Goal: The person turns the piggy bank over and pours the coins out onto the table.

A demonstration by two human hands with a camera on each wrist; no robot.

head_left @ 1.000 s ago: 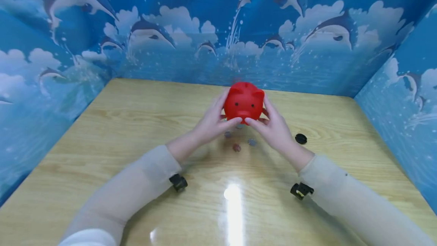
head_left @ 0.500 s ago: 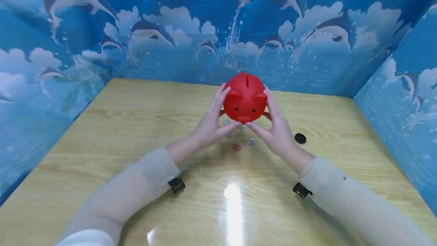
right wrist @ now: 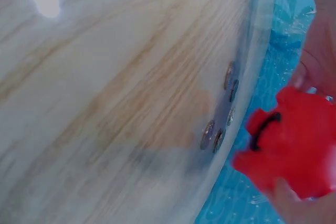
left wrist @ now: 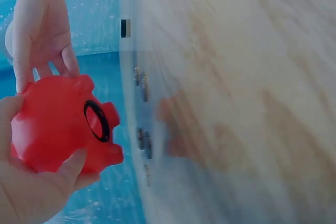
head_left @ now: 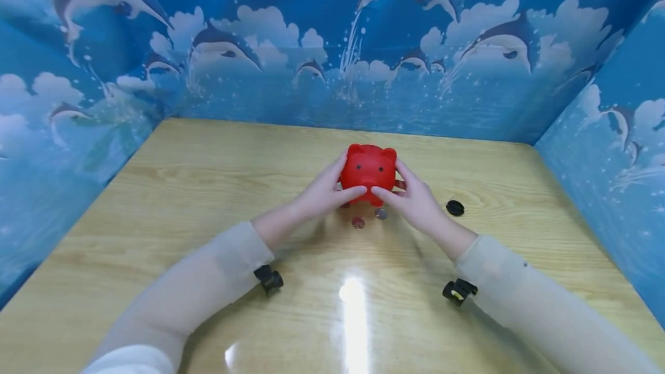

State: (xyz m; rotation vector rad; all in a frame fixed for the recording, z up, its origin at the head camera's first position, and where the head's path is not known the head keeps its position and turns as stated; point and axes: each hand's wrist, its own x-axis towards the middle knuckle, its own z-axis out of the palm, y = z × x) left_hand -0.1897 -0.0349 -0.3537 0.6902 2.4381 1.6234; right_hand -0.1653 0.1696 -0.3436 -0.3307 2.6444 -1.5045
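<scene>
A red piggy bank [head_left: 368, 171] is held up off the table between both hands, its snout toward me. My left hand [head_left: 327, 189] grips one side and my right hand [head_left: 415, 198] the other, thumbs meeting near the snout. The left wrist view shows the belly of the piggy bank [left wrist: 58, 129], with a black-rimmed round opening [left wrist: 97, 121] between the feet. Under it on the wooden table lie a reddish coin [head_left: 358, 223] and a silver coin [head_left: 381, 213]. In the right wrist view several coins [right wrist: 208, 134] stand out; from the head view some are hidden.
A small black round piece [head_left: 455, 208] lies on the table [head_left: 234, 189] to the right of the right hand. Blue dolphin-print curtains [head_left: 249, 74] close off the back and both sides. Light glares on the near tabletop.
The piggy bank first rose and tipped forward, showing its top slot, then came down and tipped back, the slot now out of sight. Both hands kept hold of it throughout.
</scene>
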